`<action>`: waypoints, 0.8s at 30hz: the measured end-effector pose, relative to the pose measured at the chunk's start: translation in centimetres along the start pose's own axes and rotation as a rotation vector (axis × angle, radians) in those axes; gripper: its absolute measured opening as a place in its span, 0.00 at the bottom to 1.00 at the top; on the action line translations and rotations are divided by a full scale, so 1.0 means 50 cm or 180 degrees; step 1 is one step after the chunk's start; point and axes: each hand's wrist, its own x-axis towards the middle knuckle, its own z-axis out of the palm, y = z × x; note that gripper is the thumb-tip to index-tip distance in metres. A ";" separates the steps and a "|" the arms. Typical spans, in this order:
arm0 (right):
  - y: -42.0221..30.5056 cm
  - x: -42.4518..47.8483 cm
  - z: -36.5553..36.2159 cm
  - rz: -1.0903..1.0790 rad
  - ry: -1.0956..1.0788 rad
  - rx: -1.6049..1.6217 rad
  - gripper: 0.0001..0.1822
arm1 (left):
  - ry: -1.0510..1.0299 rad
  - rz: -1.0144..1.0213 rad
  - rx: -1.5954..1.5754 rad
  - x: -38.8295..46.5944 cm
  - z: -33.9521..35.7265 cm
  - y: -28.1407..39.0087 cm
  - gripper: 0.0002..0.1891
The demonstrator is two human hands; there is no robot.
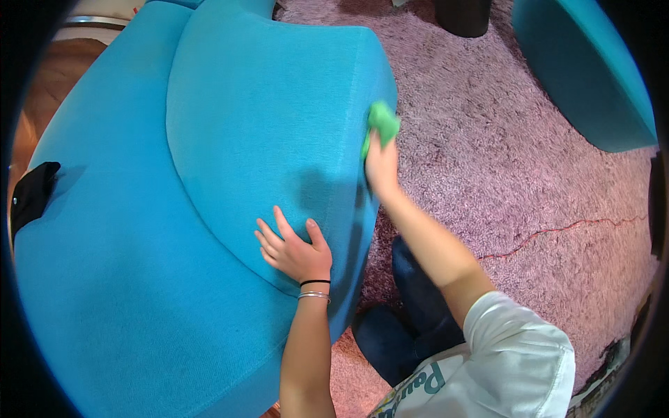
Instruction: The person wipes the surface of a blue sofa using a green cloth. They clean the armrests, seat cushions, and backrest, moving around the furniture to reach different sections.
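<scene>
A large blue upholstered sofa (251, 104) with a curved seat fills the left and middle of the view. My left hand (298, 251) rests on the seat cushion near its front edge, fingers spread, with a black band and silver bangles at the wrist. Against the front side of the sofa, farther up, my right hand (382, 162) grips a bunched green cloth (384, 123). Some of the cloth hangs by the sofa's side; the fingers are partly hidden by it and slightly blurred.
A black item (34, 196) lies at the sofa's far left edge. Pinkish shaggy carpet (470, 130) spreads to the right, crossed by a thin red cord (554, 230). A dark cylindrical furniture leg or stand (462, 15) is at the top, another blue upholstered piece (585, 78) at the upper right.
</scene>
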 end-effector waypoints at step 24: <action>0.132 -0.063 -0.047 0.0720 0.0124 -0.0402 0.21 | 0.0056 0.0034 -0.0087 -0.004 0.020 -0.008 0.35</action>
